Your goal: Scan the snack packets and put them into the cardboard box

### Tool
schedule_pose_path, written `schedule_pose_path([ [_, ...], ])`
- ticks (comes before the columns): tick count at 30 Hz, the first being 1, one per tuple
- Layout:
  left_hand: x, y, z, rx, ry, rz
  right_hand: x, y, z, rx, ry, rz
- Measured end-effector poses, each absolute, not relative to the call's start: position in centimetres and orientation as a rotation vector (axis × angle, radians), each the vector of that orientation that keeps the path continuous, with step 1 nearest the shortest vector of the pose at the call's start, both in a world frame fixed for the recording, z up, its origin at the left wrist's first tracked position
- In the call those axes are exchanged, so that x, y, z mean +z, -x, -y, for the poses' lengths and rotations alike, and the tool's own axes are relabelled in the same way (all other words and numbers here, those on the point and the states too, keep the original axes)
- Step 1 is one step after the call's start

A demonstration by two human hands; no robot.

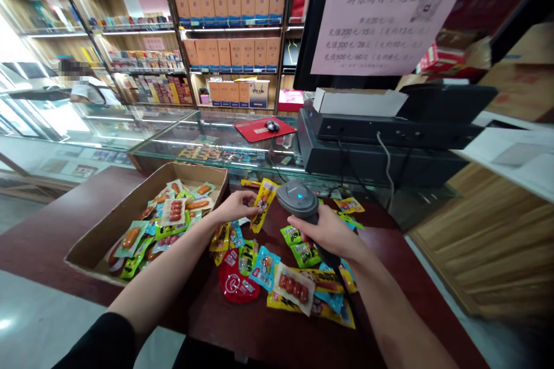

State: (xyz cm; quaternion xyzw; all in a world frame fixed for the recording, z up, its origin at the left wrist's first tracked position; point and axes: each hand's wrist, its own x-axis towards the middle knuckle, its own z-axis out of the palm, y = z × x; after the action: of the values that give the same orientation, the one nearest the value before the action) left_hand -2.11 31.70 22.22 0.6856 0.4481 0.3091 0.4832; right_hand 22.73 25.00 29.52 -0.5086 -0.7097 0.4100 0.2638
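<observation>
Between the fingers of my left hand [239,207] is a long yellow snack packet [264,206], held tilted above the counter. My right hand [326,230] grips a dark grey barcode scanner [298,200] by its handle; a blue light shows on its top, and its head points toward the yellow packet. Below and around both hands lie loose packets: a blue one [265,268], green ones [305,253], yellow ones, and a clear pack of reddish-brown sausages [295,288]. A red glossy packet [236,279] lies beneath my left hand.
At left stands a cardboard tray [84,256] of packaged sausages. Beyond are a glass display case [173,138], a red mouse pad [255,130] and a monitor with a paper sign [385,23] over a black till [346,147]. A person [89,89] is at far left.
</observation>
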Motion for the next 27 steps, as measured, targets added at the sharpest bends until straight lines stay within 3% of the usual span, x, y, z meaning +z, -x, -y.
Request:
schedule_pose_path([
  [8,21.74,1.82,-31.81,0.958,-1.350,-1.053,29.19,-22.19,-24.52,1.153,1.317,1.946],
  [27,21.99,1.72,-31.64,0.889,-1.410,-1.030,29.56,-22.06,-24.23,1.152,1.311,1.927],
])
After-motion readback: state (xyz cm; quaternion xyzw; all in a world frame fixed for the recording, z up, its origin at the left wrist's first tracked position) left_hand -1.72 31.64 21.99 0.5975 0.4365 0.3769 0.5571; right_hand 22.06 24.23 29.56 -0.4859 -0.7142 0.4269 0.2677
